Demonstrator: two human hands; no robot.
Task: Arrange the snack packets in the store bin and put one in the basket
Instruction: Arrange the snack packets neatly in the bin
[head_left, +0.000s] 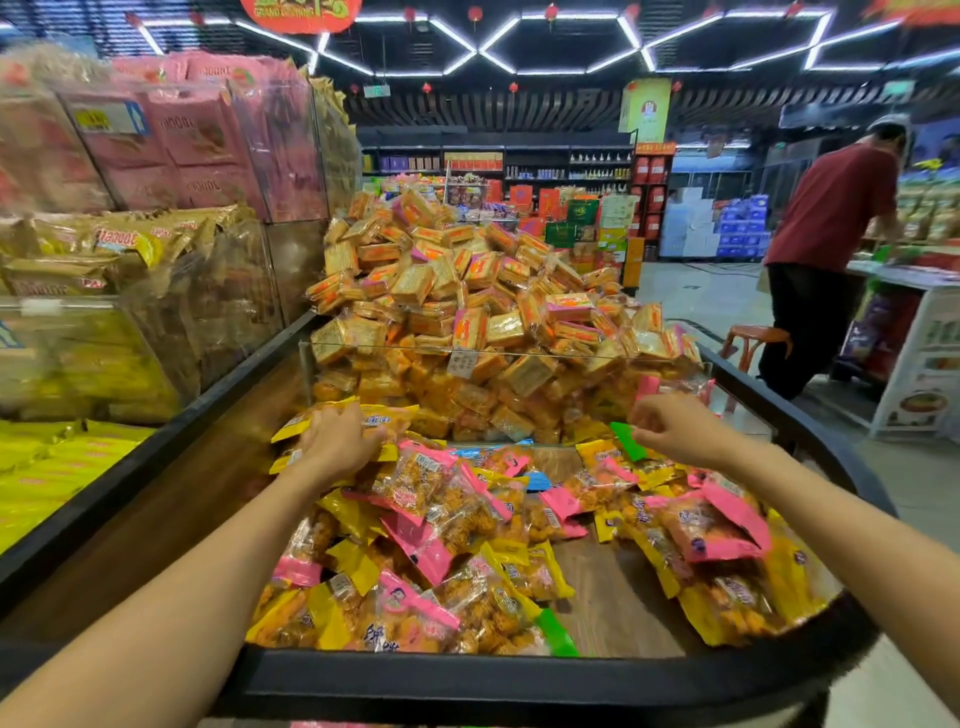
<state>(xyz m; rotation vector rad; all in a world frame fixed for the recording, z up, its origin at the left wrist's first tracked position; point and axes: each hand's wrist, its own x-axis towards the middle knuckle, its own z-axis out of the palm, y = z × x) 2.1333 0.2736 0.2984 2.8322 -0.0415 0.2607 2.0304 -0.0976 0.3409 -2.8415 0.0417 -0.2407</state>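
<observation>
Left hand (337, 439) reaching forward, fingers (371, 435) lying spread and pressing down on a yellow packet (332, 418) at the far left of the snack packets (441, 525); whether gripping it, impossible to tell. Right hand (675, 426) hovering above the far right of the pile, fingers (641, 418) loosely curled and grasping nothing visible, though blur is obscuring the tips. Lying just beneath that hand, a green packet (628, 441). Snack packets in pink, yellow, blue and green wrappers lying jumbled in the near compartment of the store bin (519, 675), bare wooden floor (613, 597) showing between two heaps. Standing behind the hands, a clear divider (509, 358), holding back a tall mound of square orange packets (467, 291). Rising to the left, clear cases of pink packets (197, 140) and yellow packets (104, 260). Standing at far right, a person in a red shirt (831, 218) beside a small stool (753, 338).
</observation>
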